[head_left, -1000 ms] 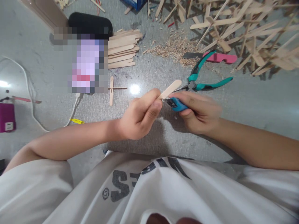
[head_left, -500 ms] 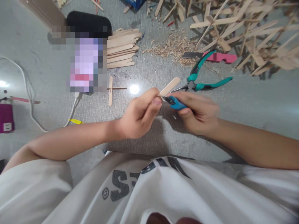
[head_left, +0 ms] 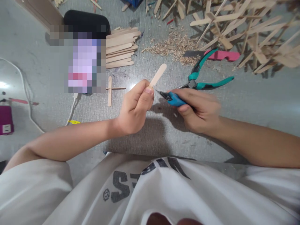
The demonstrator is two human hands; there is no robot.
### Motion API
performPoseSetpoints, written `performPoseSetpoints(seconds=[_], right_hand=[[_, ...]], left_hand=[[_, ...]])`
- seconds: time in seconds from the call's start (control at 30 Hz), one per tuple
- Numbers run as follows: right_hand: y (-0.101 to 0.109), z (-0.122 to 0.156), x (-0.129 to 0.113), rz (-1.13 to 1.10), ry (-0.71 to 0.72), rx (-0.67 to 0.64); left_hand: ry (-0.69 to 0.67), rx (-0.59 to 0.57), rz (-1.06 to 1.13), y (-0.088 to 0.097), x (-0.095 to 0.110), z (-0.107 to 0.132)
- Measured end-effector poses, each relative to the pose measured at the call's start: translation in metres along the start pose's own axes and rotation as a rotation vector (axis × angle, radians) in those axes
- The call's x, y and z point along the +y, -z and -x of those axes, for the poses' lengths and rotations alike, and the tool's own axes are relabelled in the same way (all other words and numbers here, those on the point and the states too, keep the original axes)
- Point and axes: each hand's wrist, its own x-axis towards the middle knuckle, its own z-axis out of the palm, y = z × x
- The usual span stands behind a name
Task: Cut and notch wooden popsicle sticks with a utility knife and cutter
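Observation:
A wooden popsicle stick is pinched in my left hand, its rounded end pointing up and to the right; the lower part is hidden by my fingers. My right hand is closed around the blue handle of a utility knife. The knife's blade tip points left, close to the stick but apart from it. Just beyond my right hand lie pliers with teal and black handles spread apart. Left of my left hand, two sticks joined as a cross lie on the table.
Stacked popsicle sticks lie beside a blurred phone with a white cable. Wood shavings surround a pink-handled cutter. A tangled pile of stick pieces fills the far right. A black case sits at the back left.
My left hand has drawn left and slightly up with the popsicle stick, which now stands steeper. The knife blade, earlier against the stick, is now apart from it. My right hand has barely moved.

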Motion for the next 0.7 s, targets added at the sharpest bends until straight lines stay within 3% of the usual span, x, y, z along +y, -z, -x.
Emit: performPoseSetpoints(seconds=[0.5,0.7], right_hand=[[0.0002,-0.0027,-0.0002,-0.005,0.003,-0.02],[-0.0003,-0.0034,-0.0008,-0.03,-0.013,-0.013]], left_hand=[[0.035,-0.068,0.038,0.0009,-0.0019,0.0033],[-0.014,-0.086,0.111,0.0003,-0.0038,0.0022]])
